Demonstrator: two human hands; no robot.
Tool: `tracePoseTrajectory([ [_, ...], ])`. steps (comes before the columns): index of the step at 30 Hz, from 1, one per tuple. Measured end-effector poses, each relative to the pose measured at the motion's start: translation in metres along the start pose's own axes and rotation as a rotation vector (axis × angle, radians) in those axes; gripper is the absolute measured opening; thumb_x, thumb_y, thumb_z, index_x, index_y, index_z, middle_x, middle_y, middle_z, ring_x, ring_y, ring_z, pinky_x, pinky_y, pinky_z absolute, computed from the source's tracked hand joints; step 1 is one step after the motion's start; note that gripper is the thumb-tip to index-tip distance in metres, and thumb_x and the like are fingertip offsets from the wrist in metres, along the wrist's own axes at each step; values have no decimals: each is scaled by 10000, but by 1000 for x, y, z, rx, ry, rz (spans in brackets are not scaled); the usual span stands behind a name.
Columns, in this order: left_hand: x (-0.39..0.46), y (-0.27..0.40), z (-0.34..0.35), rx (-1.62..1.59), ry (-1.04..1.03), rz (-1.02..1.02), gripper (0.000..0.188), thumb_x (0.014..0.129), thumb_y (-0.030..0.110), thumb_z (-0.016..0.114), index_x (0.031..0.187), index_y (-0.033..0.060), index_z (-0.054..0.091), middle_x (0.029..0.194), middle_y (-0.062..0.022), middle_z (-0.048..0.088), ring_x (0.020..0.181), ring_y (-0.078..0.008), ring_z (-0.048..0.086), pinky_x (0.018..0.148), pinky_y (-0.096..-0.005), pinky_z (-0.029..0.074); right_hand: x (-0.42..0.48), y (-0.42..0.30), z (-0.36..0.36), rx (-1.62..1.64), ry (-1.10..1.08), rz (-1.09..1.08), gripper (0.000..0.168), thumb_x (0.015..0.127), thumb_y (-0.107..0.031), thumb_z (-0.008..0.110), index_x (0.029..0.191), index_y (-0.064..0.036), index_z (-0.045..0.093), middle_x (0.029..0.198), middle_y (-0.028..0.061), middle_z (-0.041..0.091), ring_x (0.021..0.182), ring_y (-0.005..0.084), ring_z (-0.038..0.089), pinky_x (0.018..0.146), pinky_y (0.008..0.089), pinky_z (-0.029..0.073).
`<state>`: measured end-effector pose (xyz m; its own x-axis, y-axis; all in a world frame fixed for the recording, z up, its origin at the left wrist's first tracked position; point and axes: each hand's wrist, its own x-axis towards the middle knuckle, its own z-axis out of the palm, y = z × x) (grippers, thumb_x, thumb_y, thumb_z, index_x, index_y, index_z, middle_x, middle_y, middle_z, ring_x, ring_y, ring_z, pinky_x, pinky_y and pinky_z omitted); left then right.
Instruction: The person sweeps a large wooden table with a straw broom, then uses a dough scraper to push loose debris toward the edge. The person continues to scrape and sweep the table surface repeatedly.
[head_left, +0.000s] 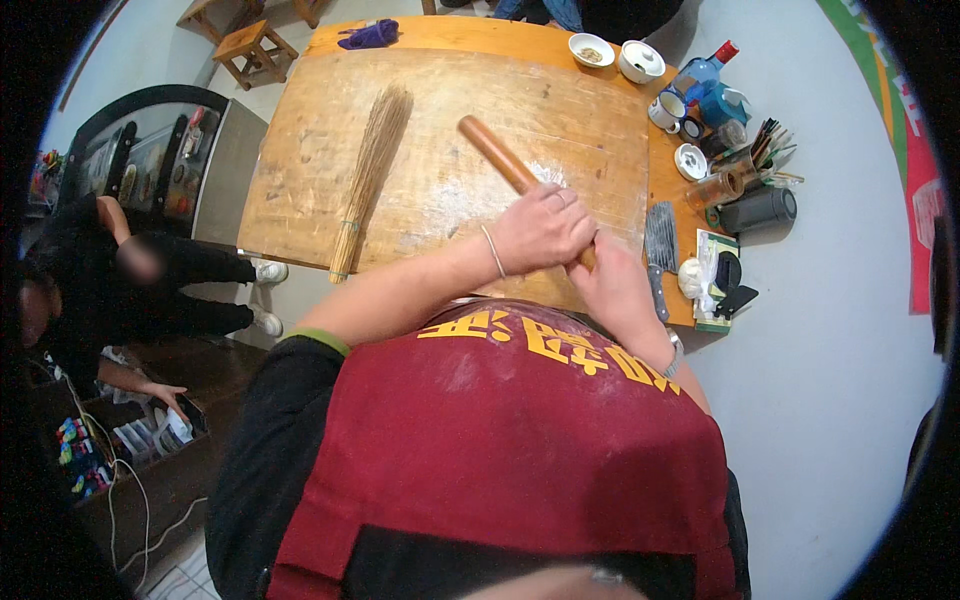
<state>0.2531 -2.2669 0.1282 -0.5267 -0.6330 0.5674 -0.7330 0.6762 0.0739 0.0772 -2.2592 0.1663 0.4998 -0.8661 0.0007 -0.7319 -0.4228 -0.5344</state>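
Both of my hands are closed around a wooden rolling pin (499, 154), low on it, close to my apron. My left hand (544, 229) wraps the pin above my right hand, with a ring on a finger and a bangle at the wrist. My right hand (616, 281) grips the near end, a metal watch or band on its wrist. The pin points up and to the left over a floured wooden board (300, 165). On the board's left part lies a tied bundle of thin straw-like sticks (367, 165). A cleaver (660, 240) rests at the right edge.
A purple cloth (371, 34) and white bowls (591, 51) are at the table's far side. Along the right stand an enamel mug (667, 110), a blue bottle (697, 75), jars and a dark cylinder (759, 210). A person in black (172, 270) is at the left, near a stool (255, 49).
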Motion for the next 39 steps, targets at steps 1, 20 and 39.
tracePoseTrajectory([
  [1,-2,-14,2,26,-10,-11,74,766,118,609,800,84,553,793,-86,626,785,-277,633,747,-422,500,-3,-3,-4,-7,-20,24,253,834,-186,690,980,2,606,753,229,633,769,441,634,683,501,491],
  [20,-82,-142,-2,6,-141,-632,215,889,9,483,1009,25,660,958,-181,688,907,-399,651,808,-453,534,-22,45,-41,1163,-460,647,197,842,-20,644,999,-39,528,670,-29,479,423,36,392,387,201,290],
  [39,-85,-66,-27,-1931,330,-1062,48,884,36,698,920,12,677,865,-140,706,710,-180,681,649,-270,579,-63,69,-16,1485,-209,700,224,843,36,612,1005,-54,487,636,-22,471,429,79,428,408,224,316],
])
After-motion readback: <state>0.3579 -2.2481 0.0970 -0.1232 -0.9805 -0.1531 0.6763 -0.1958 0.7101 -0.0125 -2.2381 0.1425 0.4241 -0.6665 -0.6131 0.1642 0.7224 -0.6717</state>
